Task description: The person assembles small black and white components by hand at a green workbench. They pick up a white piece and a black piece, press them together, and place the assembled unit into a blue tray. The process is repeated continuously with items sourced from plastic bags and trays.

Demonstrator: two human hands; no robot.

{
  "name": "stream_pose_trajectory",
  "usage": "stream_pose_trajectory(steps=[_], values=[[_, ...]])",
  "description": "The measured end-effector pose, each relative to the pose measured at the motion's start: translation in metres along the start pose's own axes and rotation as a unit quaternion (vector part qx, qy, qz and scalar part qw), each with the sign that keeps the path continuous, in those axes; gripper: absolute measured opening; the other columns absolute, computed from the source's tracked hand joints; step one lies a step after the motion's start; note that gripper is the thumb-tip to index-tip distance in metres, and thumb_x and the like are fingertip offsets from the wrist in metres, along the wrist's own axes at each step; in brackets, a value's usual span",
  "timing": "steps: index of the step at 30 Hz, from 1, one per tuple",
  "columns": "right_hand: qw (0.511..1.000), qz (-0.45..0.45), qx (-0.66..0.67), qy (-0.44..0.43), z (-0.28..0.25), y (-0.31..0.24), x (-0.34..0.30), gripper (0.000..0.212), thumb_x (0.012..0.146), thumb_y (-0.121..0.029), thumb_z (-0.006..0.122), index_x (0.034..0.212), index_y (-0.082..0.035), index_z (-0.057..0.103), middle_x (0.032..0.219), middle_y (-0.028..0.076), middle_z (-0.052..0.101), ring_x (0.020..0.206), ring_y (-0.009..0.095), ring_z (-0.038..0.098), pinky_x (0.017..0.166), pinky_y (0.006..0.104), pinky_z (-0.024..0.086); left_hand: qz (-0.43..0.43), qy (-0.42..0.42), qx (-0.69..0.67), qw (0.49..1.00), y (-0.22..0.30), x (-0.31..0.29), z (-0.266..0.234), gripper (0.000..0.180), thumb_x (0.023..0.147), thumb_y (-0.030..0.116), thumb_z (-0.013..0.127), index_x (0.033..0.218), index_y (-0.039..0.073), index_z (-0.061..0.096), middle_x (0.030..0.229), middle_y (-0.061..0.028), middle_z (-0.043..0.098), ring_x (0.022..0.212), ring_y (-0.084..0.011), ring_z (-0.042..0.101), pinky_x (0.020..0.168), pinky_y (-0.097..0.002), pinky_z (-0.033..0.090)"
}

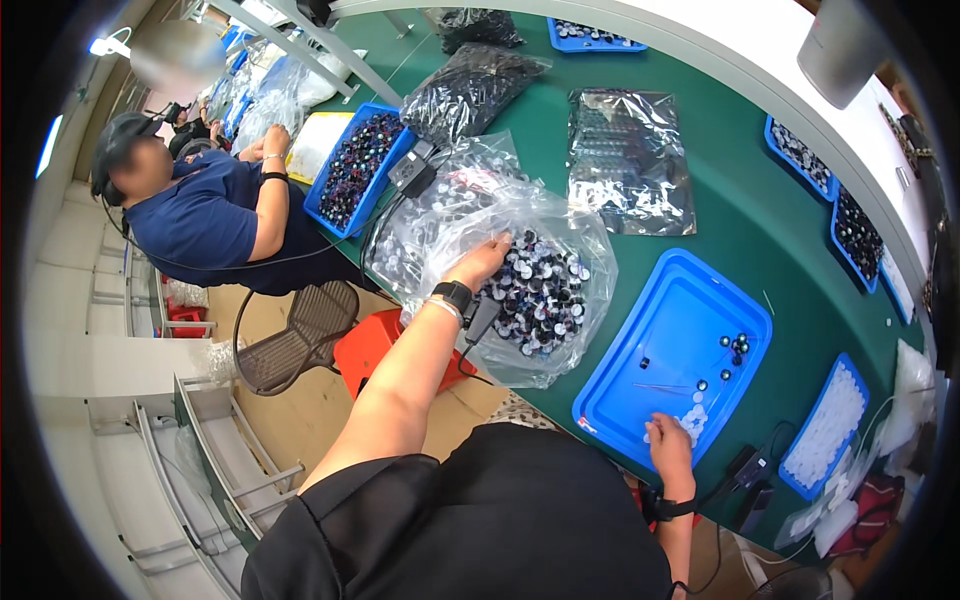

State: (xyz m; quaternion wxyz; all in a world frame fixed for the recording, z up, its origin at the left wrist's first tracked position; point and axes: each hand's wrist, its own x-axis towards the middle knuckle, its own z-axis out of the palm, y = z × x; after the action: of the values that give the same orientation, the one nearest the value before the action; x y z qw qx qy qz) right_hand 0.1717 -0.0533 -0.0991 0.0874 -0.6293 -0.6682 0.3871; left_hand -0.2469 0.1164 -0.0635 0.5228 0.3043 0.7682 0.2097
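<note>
Green surface (730,190) curves across the background, a co-worker (205,215) in navy at ten o'clock. Near the centre, the left hand (482,262), fingers bent, meets a clear bag (590,235); its dark-and-white discs (540,300) lie at four o'clock from that hand. At four o'clock overall, the right hand (669,441), fingers curled narrow, is at a blue tray (655,315), white discs (692,421) just beside it at two o'clock. Whether either hand grips anything cannot be told.

A crumpled clear plastic bag (603,264) is holding a heap of dark and white round pieces (540,300). At its four o'clock, a shallow blue tray (680,310) is lying flat, bearing dark beads (739,347) clustering toward three o'clock and white discs (692,421) gathering near six.
</note>
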Motion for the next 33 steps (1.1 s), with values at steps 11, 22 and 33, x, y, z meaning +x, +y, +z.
stream_pose_trajectory(steps=[11, 22, 33], values=[[1.0, -0.003, 0.003, 0.024, -0.005, -0.002, 0.006, 0.022, 0.085, -0.015, 0.061, 0.102, 0.0, 0.062, 0.089, 0.018, 0.066, 0.081, 0.031, 0.065, 0.071, 0.0374, 0.051, -0.021, -0.045, -0.11, 0.993, -0.04, 0.017, -0.004, 0.063, 0.095, 0.049, 0.039, 0.142, 0.008, 0.032, 0.143, -0.0119, 0.037, 0.13, -0.0233, 0.034, 0.106, -0.0355, 0.027], [0.996, 0.013, 0.067, 0.056, -0.037, 0.006, 0.015, 0.021, 0.086, -0.015, 0.061, 0.101, 0.0, 0.062, 0.088, 0.018, 0.066, 0.077, 0.029, 0.065, 0.069, 0.0368, 0.051, 0.193, 0.207, 0.004, 0.959, -0.076, -0.038, 0.019, 0.036, 0.091, 0.022, 0.055, 0.118, -0.001, 0.057, 0.121, -0.0145, 0.057, 0.116, -0.0214, 0.049, 0.099, -0.0331, 0.035], [0.956, 0.117, 0.2, 0.18, -0.07, 0.069, 0.059, 0.022, 0.09, -0.017, 0.059, 0.102, 0.0, 0.062, 0.085, 0.007, 0.066, 0.073, 0.012, 0.063, 0.064, 0.0269, 0.05, 0.389, 0.151, 0.108, 0.902, -0.043, -0.109, 0.115, 0.023, 0.083, 0.01, 0.06, 0.104, 0.002, 0.059, 0.116, -0.0169, 0.057, 0.12, -0.0347, 0.045, 0.101, -0.0422, 0.034]])
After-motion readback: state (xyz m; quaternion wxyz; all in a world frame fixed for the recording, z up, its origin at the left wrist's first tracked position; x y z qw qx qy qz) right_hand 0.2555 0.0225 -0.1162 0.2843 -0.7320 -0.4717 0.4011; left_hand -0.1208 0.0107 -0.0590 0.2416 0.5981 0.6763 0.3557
